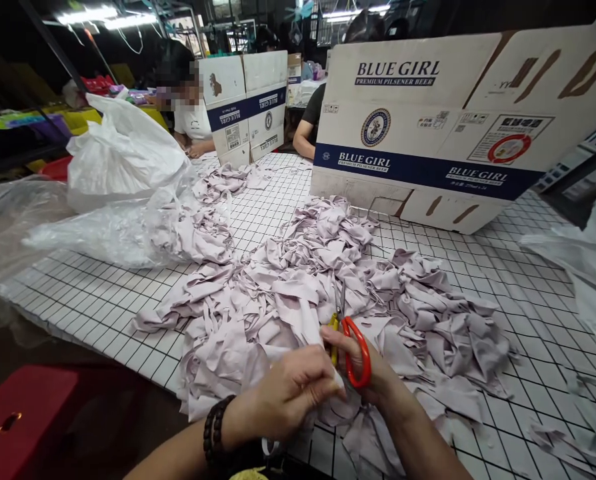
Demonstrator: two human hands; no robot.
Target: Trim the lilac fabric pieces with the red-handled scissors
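Note:
My left hand (293, 383), with a dark beaded bracelet (213, 427) at the wrist, pinches a pale lilac fabric piece (305, 320). Close beside it, my right hand (373, 373) holds a pair of scissors (357, 353) with red and yellow handles. The blades point away from me over the fabric and look nearly closed. Around and beyond both hands spreads a large heap of similar fabric pieces (238, 327), crumpled and overlapping. My fingers hide part of the yellow handle.
A big Blue Girl carton (403, 127) stands at the right on the grid-patterned table (103, 287), a smaller carton (248, 100) farther back. White and clear plastic bags (123, 153) lie left. Two people work across the table. A red stool (33, 413) stands lower left.

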